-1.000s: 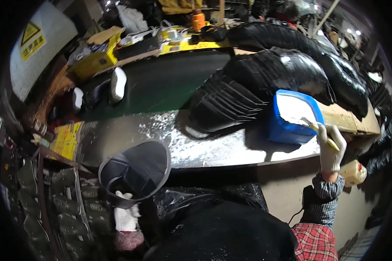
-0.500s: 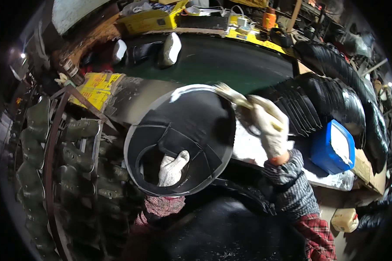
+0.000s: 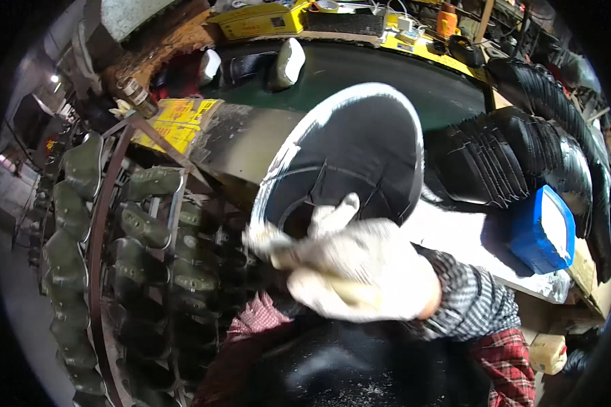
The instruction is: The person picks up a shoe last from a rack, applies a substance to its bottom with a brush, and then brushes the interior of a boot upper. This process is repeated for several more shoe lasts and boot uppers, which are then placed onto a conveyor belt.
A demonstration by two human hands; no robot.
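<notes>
My left hand (image 3: pixel 332 217), in a white glove, grips a black open-ended piece of sheet material (image 3: pixel 366 146) from below. Its thumb shows inside the piece; the other fingers are hidden. Seams cross the dark inner wall, and a wet-looking white coating covers much of the rim. In front of the piece, my gloved right hand (image 3: pixel 360 271) is closed round the handle of a brush (image 3: pixel 270 243). The pale bristles lie against the near left part of the rim. Motion blurs the brush and the hand somewhat.
A blue tub (image 3: pixel 523 234) of white stuff stands on a white-smeared board at right. Behind it lie stacked black curved sheets (image 3: pixel 478 159). Olive-green boot-like pieces (image 3: pixel 142 224) hang on a rack at left. A dark green bench (image 3: pixel 360 61) spans the back, with a yellow box (image 3: pixel 261 24).
My right hand with the brush has swept from the far right of the rim to its near left. The black piece has tilted and shifted right and up in view; its rim shows more white.
</notes>
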